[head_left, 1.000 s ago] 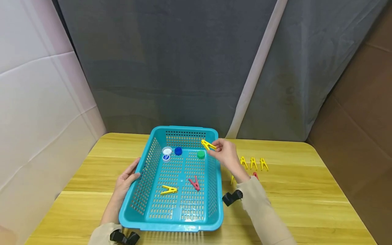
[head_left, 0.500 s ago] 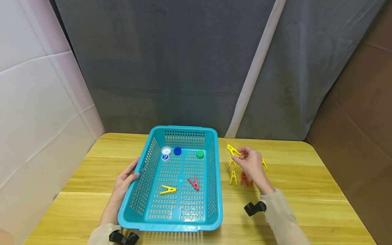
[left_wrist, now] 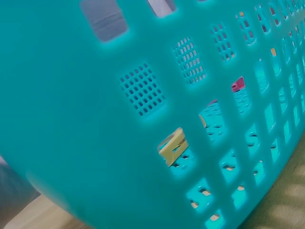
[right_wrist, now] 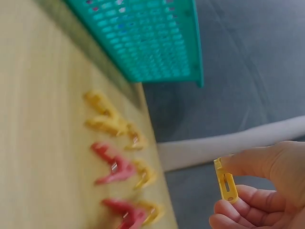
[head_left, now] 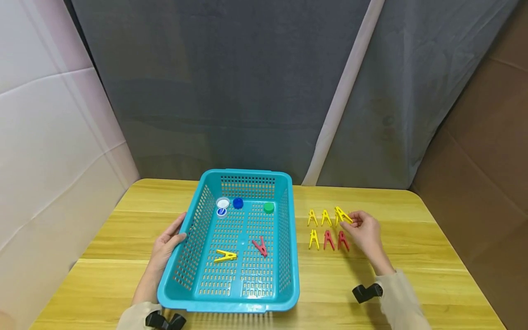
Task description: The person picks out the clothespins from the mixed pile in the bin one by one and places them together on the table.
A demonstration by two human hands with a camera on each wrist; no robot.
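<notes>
My left hand [head_left: 167, 243] holds the left rim of a turquoise plastic basket [head_left: 228, 305], thumb over the edge and fingertips hidden beneath it. Its wall fills the left wrist view. Right of the basket, my right hand [head_left: 365, 231] pinches a yellow clothespin [right_wrist: 226, 183] between thumb and fingers. In the head view this clothespin overlaps the rightmost yellow one in the back row on the table. Two more yellow clothespins, the left one [head_left: 312, 217] and middle one [head_left: 326, 217], lie beside it. Nearer me are a yellow clothespin [head_left: 314, 239] and two red clothespins [head_left: 328, 240].
Inside the basket lie a yellow clothespin [head_left: 225, 255] and a red clothespin [head_left: 261, 247]. Farther back in it are a white cap [head_left: 223, 202], a blue-and-white cap [head_left: 222, 212], a blue cap [head_left: 238, 203] and a green cap [head_left: 269, 207]. A grey curtain [head_left: 247, 91] hangs behind the wooden table [head_left: 412, 256].
My right hand has moved right with the yellow clothespin, from over the basket's right side to the rows on the table. My left hand stays at the basket.
</notes>
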